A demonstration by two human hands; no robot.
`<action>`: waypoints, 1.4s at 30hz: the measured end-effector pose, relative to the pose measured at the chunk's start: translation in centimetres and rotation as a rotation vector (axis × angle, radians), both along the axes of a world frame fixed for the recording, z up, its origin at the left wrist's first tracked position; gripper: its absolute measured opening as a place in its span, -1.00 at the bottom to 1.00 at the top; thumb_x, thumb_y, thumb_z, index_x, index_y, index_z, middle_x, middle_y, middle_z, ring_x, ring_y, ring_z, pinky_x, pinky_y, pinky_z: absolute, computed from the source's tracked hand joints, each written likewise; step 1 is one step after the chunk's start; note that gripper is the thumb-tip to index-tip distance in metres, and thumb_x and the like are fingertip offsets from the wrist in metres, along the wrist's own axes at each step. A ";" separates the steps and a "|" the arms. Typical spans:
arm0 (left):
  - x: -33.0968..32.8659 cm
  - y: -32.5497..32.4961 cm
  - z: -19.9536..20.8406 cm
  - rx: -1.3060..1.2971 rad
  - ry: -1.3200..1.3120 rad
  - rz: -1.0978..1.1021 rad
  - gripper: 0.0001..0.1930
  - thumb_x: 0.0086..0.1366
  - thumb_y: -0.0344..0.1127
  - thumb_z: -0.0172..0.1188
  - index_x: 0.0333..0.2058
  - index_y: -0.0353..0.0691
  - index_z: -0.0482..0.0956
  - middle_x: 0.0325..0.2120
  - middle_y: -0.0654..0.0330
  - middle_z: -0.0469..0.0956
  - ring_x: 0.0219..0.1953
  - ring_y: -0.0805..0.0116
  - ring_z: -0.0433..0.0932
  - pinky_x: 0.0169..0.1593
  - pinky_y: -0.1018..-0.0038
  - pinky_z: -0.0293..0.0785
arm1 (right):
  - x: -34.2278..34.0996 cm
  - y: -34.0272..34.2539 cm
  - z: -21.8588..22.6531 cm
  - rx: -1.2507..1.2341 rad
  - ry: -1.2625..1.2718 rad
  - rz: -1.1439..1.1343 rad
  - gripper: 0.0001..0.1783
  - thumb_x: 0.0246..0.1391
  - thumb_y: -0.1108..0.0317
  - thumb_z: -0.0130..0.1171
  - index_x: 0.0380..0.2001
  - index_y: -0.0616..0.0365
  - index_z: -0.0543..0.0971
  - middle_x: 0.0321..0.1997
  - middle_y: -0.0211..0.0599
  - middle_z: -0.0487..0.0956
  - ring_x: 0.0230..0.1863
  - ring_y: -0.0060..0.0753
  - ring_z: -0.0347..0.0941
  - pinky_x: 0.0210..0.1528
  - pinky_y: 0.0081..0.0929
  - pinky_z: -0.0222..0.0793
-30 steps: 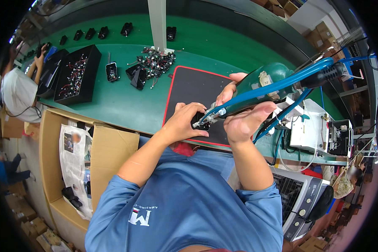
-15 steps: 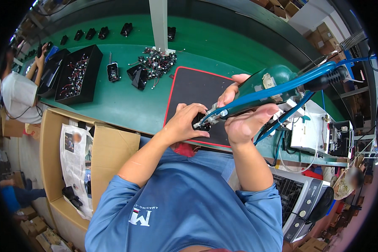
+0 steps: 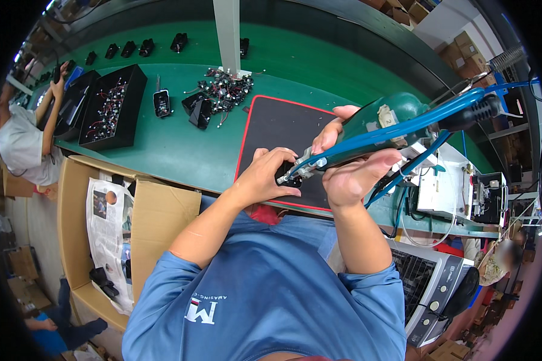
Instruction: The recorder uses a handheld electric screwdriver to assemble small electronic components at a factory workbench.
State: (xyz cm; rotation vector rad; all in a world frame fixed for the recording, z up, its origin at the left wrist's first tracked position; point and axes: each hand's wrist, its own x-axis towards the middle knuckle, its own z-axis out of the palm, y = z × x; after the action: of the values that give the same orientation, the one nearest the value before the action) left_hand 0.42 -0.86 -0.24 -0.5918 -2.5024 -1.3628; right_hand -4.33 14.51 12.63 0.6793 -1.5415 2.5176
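The left hand [image 3: 264,178] arches into a C, thumb and fingers parted by the width of the small black housing [image 3: 293,182] they grip from 2 sides. The housing, apparently smooth plastic, sits low over the dark, matt work mat [image 3: 272,123], whose thin red edging curves at the corner; its interior is largely hidden.

The right hand [image 3: 347,183] curls around a rounded, glossy green tool [image 3: 403,105], fingers bent along the far side, thumb stretched out on the near side. How tightly it closes cannot be told. The tool's metal front end points down at the housing and overlaps it from this angle, so contact is unclear. A smooth blue hose [image 3: 397,131] runs along the tool's body.

Beyond the mat, a tangled heap of small parts [image 3: 230,89] with thin wires lies on the flat green bench [image 3: 180,141]. Left of it rests a rectangular black case [image 3: 161,103] with a pale rim, then a straight-sided black box [image 3: 132,111] holding more wired pieces. Nearer the body stands a brown cardboard carton [image 3: 165,207], with creased printed paper [image 3: 108,240] inside.
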 end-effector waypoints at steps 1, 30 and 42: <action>0.0 0.0 0.0 0.004 0.012 0.000 -0.03 -0.19 0.05 0.69 0.22 -0.15 0.48 0.07 0.13 0.58 0.00 0.06 0.51 0.08 0.26 0.27 | 0.0 0.0 0.0 0.007 0.005 0.009 0.19 0.13 -0.68 -0.13 0.06 0.50 0.44 -0.26 -0.18 0.56 -0.42 -0.55 0.49 -0.42 -0.59 0.40; -25.0 -5.4 0.8 -0.256 -0.079 0.241 -0.15 0.07 -0.40 0.43 0.34 -0.32 0.25 0.20 -0.11 0.32 0.28 -0.19 0.38 0.32 0.07 0.39 | -0.5 7.4 2.4 0.505 0.188 -0.521 -0.30 0.39 0.08 0.12 0.38 0.31 0.24 0.14 -0.09 0.46 0.11 -0.22 0.47 0.16 -0.25 0.48; -7.1 -11.4 5.5 -0.369 0.200 0.829 -0.62 0.21 -0.27 0.41 0.01 -0.11 0.63 0.11 0.09 0.48 0.06 0.06 0.50 0.14 0.11 0.33 | 0.4 2.5 -6.5 0.996 0.129 -0.072 -0.87 0.19 0.52 0.29 -0.18 0.20 0.66 -0.10 -0.14 0.62 -0.20 -0.24 0.65 -0.21 -0.41 0.60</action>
State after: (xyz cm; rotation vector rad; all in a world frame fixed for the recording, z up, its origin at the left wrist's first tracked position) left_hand -6.69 -12.25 5.28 0.2485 -2.3892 -0.5170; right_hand -3.91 17.00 6.17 0.8049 -2.6514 1.4694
